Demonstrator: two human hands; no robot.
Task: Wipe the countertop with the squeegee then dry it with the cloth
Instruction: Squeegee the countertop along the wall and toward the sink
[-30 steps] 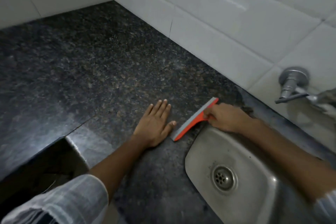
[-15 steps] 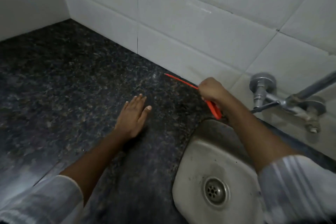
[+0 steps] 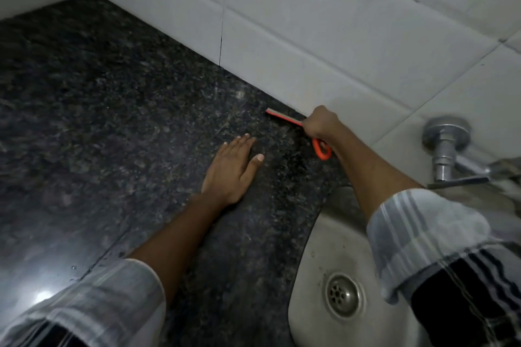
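Note:
My right hand [image 3: 320,124] grips the orange squeegee [image 3: 321,149] by its handle; the handle's loop end sticks out below my fist. The grey-edged blade [image 3: 277,114] rests on the dark speckled granite countertop [image 3: 112,110], close to the foot of the white tiled wall. My left hand [image 3: 232,169] lies flat on the countertop, palm down, fingers together, just left of the squeegee and not touching it. No cloth is in view.
A steel sink [image 3: 332,248] with a round drain [image 3: 342,294] is set into the counter at the lower right. A chrome tap [image 3: 448,149] juts from the white tiled wall [image 3: 310,36] at the right. The counter runs left into a wall corner.
My right hand has carried the squeegee from the sink's edge back to the wall and set its blade down on the counter there. My left hand stays flat on the counter.

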